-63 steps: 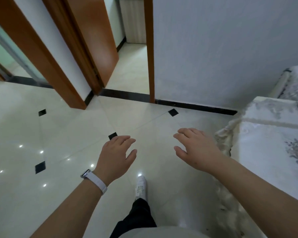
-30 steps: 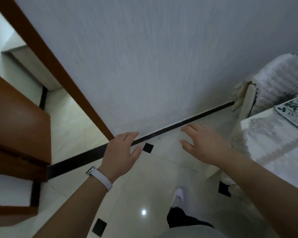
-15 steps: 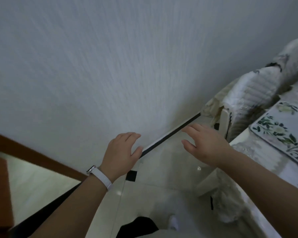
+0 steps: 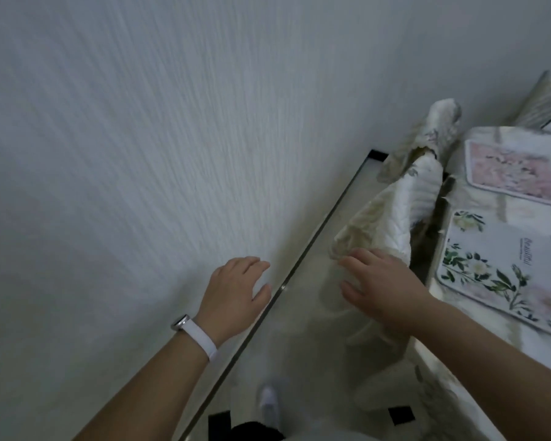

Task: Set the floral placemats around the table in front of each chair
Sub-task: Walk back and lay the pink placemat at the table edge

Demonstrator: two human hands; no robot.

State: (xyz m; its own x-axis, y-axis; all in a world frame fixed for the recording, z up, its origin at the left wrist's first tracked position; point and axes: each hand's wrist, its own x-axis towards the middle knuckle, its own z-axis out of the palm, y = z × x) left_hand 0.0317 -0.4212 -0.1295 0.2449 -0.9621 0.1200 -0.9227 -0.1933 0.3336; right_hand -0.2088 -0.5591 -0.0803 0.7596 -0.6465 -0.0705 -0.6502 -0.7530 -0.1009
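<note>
Two floral placemats lie on the cloth-covered table (image 4: pixel 477 351) at the right edge. The nearer placemat (image 4: pixel 503 268) is white with green leaves and pale flowers. The farther placemat (image 4: pixel 519 171) is pink. A chair in a quilted white cover (image 4: pixel 404 202) stands between the table and the wall. My right hand (image 4: pixel 382 288) hovers with fingers spread just in front of that chair, holding nothing. My left hand (image 4: pixel 236 294), with a white wristband, hangs with spread fingers near the wall, also holding nothing.
A pale textured wall (image 4: pixel 140 154) fills the left and top, with a dark skirting strip (image 4: pixel 299 268) along its foot. Between wall and chair runs a narrow strip of glossy tile floor (image 4: pixel 299 361). My white shoe (image 4: pixel 269 405) shows at the bottom.
The view has swung right along the wall, away from the doorway. The table, covered chair and two placemats have come into sight. Both hands stay spread and hold nothing.
</note>
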